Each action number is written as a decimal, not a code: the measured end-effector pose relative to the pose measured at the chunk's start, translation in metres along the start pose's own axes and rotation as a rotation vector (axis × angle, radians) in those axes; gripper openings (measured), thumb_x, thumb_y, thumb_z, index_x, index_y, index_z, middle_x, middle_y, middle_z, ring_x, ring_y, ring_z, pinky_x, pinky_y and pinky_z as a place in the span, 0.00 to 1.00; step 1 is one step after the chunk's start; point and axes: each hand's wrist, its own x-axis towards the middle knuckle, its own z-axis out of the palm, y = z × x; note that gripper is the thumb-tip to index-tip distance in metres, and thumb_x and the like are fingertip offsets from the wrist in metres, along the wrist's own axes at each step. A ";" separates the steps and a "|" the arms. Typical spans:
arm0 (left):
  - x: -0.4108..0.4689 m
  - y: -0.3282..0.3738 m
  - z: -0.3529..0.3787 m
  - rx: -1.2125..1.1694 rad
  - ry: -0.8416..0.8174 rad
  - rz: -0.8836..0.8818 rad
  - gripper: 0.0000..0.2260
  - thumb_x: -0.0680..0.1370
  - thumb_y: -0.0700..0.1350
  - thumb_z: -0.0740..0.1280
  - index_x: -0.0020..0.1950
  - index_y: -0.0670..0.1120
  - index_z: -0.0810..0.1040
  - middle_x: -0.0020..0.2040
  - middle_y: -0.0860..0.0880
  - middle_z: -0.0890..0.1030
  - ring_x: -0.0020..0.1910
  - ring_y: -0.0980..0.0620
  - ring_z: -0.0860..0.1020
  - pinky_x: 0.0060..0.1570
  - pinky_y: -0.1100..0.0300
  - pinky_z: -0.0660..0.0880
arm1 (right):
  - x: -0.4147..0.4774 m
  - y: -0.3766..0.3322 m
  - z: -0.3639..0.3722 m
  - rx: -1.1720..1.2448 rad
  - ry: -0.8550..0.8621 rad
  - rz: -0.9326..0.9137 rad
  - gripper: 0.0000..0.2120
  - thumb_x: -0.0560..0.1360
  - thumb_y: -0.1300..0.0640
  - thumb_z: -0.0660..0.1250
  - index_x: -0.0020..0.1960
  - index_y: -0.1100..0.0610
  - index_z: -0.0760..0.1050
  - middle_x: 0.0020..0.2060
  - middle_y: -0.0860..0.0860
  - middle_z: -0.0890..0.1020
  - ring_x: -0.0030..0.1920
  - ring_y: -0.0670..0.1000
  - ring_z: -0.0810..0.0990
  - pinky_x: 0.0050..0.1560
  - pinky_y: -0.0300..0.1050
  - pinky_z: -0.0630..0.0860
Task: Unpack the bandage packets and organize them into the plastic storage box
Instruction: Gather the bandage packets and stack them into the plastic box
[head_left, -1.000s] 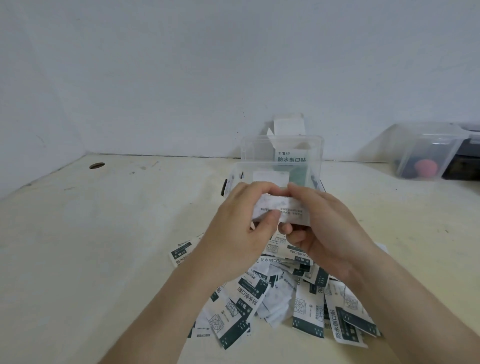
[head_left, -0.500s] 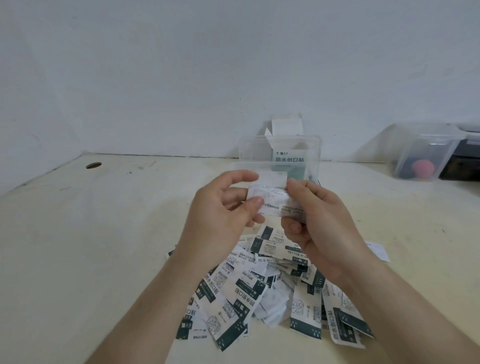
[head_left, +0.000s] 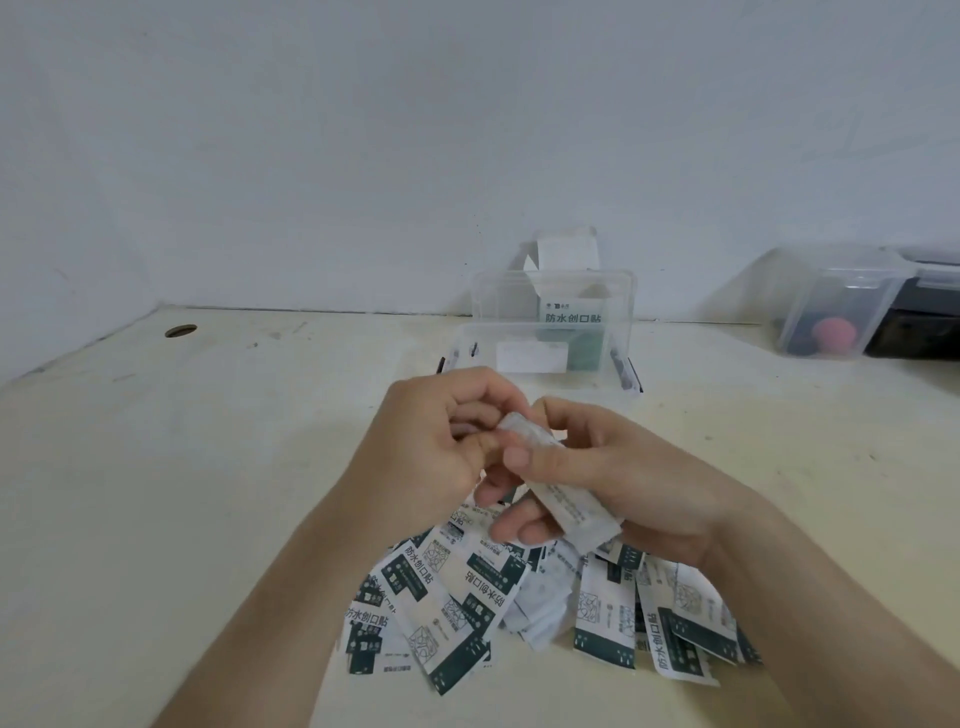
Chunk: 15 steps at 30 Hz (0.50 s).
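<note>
- Okay, on my feed both hands are up over the table (head_left: 208, 467), meeting just in front of the plastic storage box (head_left: 467, 345).
- My view of the left hand (head_left: 431, 441): fingers curled in, tips pinching the upper end of a white bandage packet (head_left: 566, 501).
- The right hand (head_left: 623, 478) has its thumb pressed on top of that packet and its fingers curled underneath, so it's gripped from both sides.
- The packet runs tilted, high end at the left hand, low end by the right palm.
- Below the hands lies a loose pile of packets (head_left: 467, 597), white and dark green, overlapping on the table.
- The box's lid (head_left: 498, 296) stands upright at the back, and a green-and-white carton (head_left: 571, 317) shows through the clear plastic. I can't tell if it's inside or behind.
- Far right by the wall sits another clear container (head_left: 857, 296) with something red (head_left: 834, 335) in it, well apart from the box.
</note>
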 end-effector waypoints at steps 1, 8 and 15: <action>0.000 -0.002 0.003 0.056 0.013 0.013 0.15 0.73 0.32 0.71 0.42 0.54 0.81 0.38 0.51 0.85 0.37 0.55 0.83 0.41 0.63 0.80 | 0.001 0.001 0.001 -0.016 0.034 0.010 0.15 0.74 0.60 0.71 0.57 0.62 0.69 0.44 0.63 0.83 0.33 0.55 0.81 0.40 0.53 0.78; -0.003 -0.005 0.011 0.695 -0.430 -0.071 0.31 0.75 0.67 0.60 0.75 0.65 0.52 0.74 0.60 0.64 0.68 0.60 0.66 0.68 0.54 0.67 | -0.007 -0.014 -0.027 -0.616 0.670 -0.194 0.05 0.78 0.54 0.64 0.54 0.50 0.74 0.34 0.44 0.77 0.25 0.38 0.72 0.28 0.34 0.65; -0.019 0.002 0.052 0.820 -0.842 0.030 0.37 0.70 0.74 0.58 0.73 0.71 0.43 0.78 0.59 0.34 0.75 0.55 0.29 0.70 0.42 0.27 | 0.001 0.005 -0.051 -1.057 0.729 -0.110 0.15 0.76 0.51 0.68 0.62 0.50 0.74 0.35 0.41 0.75 0.37 0.48 0.75 0.38 0.40 0.68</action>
